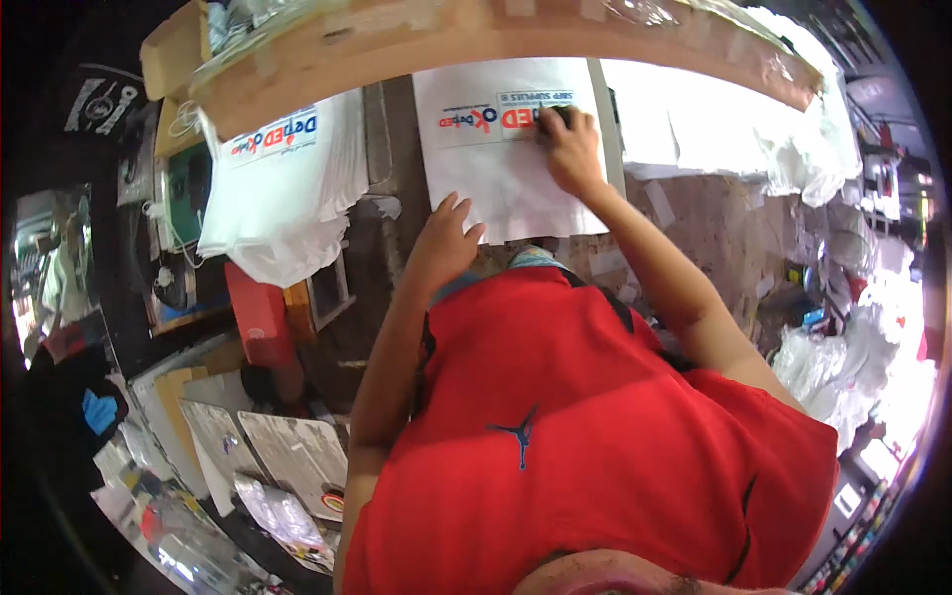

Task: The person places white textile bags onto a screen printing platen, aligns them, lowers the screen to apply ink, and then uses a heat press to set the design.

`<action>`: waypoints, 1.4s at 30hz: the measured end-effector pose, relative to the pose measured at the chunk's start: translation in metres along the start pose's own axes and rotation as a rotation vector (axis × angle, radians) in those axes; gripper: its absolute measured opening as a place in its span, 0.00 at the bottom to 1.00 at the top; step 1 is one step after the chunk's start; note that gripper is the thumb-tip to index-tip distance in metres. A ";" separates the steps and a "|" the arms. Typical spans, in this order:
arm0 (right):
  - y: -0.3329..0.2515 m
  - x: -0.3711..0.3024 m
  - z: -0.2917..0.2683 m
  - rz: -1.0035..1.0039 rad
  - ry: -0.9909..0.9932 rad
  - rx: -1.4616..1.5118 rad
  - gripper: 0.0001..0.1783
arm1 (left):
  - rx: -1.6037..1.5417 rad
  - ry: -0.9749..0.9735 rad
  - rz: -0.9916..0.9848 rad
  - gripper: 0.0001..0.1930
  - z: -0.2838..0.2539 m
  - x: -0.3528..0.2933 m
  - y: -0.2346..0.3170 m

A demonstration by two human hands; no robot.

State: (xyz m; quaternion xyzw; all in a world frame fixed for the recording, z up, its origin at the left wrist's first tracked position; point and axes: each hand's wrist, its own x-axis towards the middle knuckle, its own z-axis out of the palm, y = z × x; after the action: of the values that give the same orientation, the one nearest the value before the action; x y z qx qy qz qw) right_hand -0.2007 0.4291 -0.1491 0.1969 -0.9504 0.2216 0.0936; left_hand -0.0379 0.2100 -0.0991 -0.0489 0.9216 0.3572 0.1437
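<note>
A white sheet-like bag (501,183) with blue and red printing lies flat in front of me on a board (607,149). My right hand (575,154) is closed around a small dark object (551,121) and presses it on the printed part. Its kind is hidden by my fingers. My left hand (446,238) rests at the bag's near left corner, fingers apart and holding nothing.
Left of the board hangs a thick stack of printed white bags (288,188). More white bags (684,124) are piled on the right. A long cardboard box edge (496,40) runs across the far side. A red box (260,317) stands at lower left.
</note>
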 end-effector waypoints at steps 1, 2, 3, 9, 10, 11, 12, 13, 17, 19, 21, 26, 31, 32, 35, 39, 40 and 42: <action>-0.023 0.005 0.007 -0.054 -0.087 0.079 0.20 | -0.034 0.016 0.010 0.27 -0.002 0.002 -0.002; -0.039 0.008 0.027 -0.193 -0.021 0.172 0.23 | -0.030 0.019 0.014 0.27 -0.003 0.008 -0.004; -0.065 0.012 0.040 -0.297 -0.015 0.189 0.25 | -0.024 0.011 0.028 0.27 0.000 0.011 -0.009; -0.109 0.095 0.072 -0.527 -0.218 0.011 0.28 | -0.073 0.078 0.015 0.26 0.004 0.036 -0.036; -0.097 0.112 0.070 -0.503 -0.210 -0.071 0.28 | -0.141 0.070 -0.042 0.27 0.004 0.042 -0.032; -0.083 0.126 0.073 -0.425 -0.150 -0.136 0.29 | -0.136 0.076 -0.033 0.27 0.005 0.053 -0.025; -0.080 0.132 0.067 -0.428 -0.152 -0.118 0.28 | -0.217 0.169 -0.076 0.26 0.008 0.056 -0.025; -0.078 0.129 0.066 -0.425 -0.169 -0.143 0.28 | -0.296 0.257 -0.110 0.25 0.008 0.061 -0.026; -0.103 0.075 0.059 -0.634 -0.251 -0.156 0.34 | -0.926 0.206 -0.384 0.23 0.003 0.077 -0.037; -0.107 0.054 0.049 -0.706 -0.280 -0.102 0.37 | -1.135 0.213 -0.389 0.22 0.001 0.076 -0.049; -0.102 0.058 0.040 -0.723 -0.320 -0.128 0.38 | -1.162 0.225 -0.398 0.19 0.000 0.076 -0.050; -0.086 0.073 0.022 -0.460 -0.367 0.009 0.23 | -1.165 0.241 -0.420 0.15 -0.001 0.082 -0.040; -0.108 0.053 0.026 -0.466 -0.269 0.021 0.22 | -1.290 0.290 -0.411 0.12 -0.001 0.083 -0.051; -0.109 0.052 0.027 -0.465 -0.275 0.021 0.22 | -1.293 0.288 -0.417 0.12 -0.001 0.084 -0.050; -0.108 0.052 0.033 -0.488 -0.229 0.023 0.17 | -1.239 0.314 -0.385 0.11 -0.005 0.083 -0.045; -0.101 0.055 0.041 -0.500 -0.192 0.036 0.09 | -1.216 0.263 -0.340 0.17 -0.007 0.083 -0.045; -0.102 0.054 0.042 -0.496 -0.165 0.046 0.07 | -1.237 0.293 -0.311 0.17 -0.004 0.083 -0.047; -0.102 0.051 0.043 -0.516 -0.111 0.074 0.06 | -1.255 0.317 -0.308 0.17 0.002 0.083 -0.051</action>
State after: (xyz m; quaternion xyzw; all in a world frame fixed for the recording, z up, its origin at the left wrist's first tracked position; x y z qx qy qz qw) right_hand -0.2084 0.3082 -0.1348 0.4479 -0.8637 0.2136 0.0875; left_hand -0.1068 0.1750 -0.1586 -0.3064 0.5312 0.7899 0.0004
